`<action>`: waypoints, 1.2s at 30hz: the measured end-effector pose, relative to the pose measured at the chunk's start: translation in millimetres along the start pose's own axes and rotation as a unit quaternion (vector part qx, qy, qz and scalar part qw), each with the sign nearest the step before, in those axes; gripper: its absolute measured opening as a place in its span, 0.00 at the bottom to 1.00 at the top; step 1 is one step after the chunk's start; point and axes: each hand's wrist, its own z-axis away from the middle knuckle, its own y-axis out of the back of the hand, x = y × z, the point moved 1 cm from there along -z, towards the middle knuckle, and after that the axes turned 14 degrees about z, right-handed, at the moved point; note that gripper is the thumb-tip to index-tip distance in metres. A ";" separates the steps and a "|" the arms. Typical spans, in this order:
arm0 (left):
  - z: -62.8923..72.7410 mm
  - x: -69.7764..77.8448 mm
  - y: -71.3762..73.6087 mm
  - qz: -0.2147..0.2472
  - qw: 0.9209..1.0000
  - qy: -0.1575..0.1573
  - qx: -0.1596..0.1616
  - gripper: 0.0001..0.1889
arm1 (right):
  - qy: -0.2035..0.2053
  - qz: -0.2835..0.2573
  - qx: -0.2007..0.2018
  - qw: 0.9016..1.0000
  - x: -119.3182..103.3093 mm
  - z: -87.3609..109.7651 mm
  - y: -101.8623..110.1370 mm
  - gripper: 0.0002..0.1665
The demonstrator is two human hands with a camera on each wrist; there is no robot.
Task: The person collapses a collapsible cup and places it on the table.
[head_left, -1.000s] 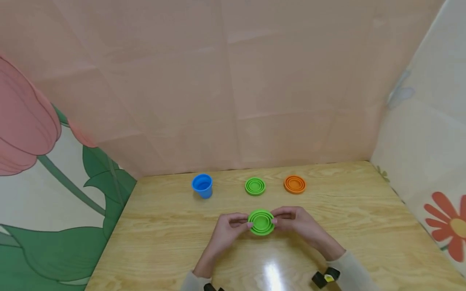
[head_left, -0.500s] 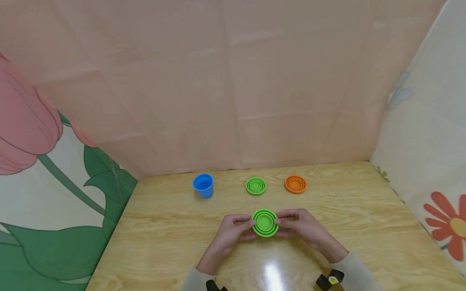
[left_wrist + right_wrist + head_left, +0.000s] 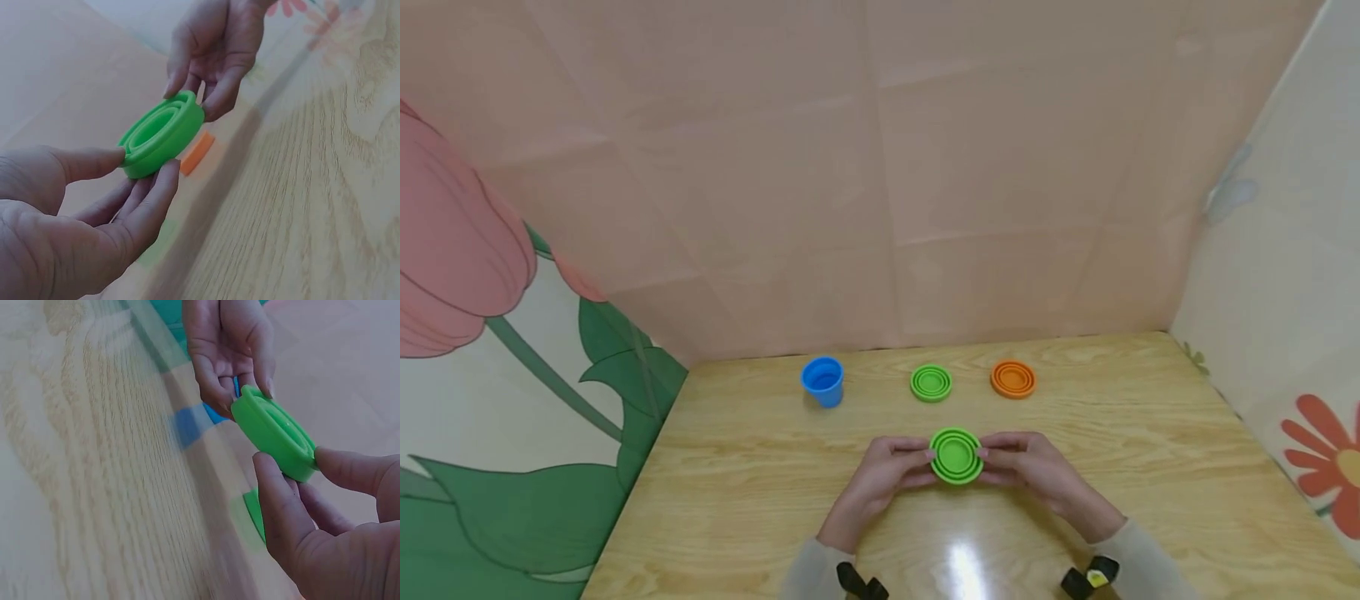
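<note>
A green collapsible cup [image 3: 957, 457], folded flat into concentric rings, is held above the table between both hands. My left hand [image 3: 887, 473] pinches its left edge, thumb on the rim and fingers below. On the opposite edge my right hand [image 3: 1030, 468] pinches it the same way. The left wrist view shows the folded cup [image 3: 159, 134] tilted, its ringed side turned up. In the right wrist view the cup [image 3: 272, 434] appears edge-on between the two sets of fingertips.
Along the table's back stand a blue cup [image 3: 823, 382], opened to full height, a second folded green cup [image 3: 931, 383] and a folded orange cup [image 3: 1013, 380]. Behind the wooden table [image 3: 737, 500] rises a pinkish wall covering [image 3: 880, 167]; a white floral panel [image 3: 1262, 333] borders the right.
Both hands have shifted slightly right in the head view with the green cup. The cup's ringed face has turned more toward the head camera, and its rings look more even.
</note>
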 end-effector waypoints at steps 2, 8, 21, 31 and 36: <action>-3.4 -1.6 -3.1 -0.001 1.000 -0.002 0.000 0.18 | -0.002 0.002 0.005 1.000 1.2 0.8 3.5 0.29; -14.4 -5.3 -16.0 -0.020 1.000 0.000 -0.009 0.17 | -0.006 0.008 0.011 1.000 4.4 5.8 18.0 0.32; -41.0 -28.9 -59.7 -0.019 1.000 -0.005 -0.015 0.11 | -0.010 0.018 0.034 0.999 20.9 21.7 60.4 0.31; -54.9 -50.0 -87.8 -0.024 1.000 -0.010 0.003 0.07 | -0.040 0.061 0.059 0.996 28.1 35.2 86.6 0.32; -57.4 -53.5 -98.8 -0.042 0.999 -0.009 0.011 0.05 | -0.058 0.086 0.077 0.992 29.3 39.3 94.9 0.35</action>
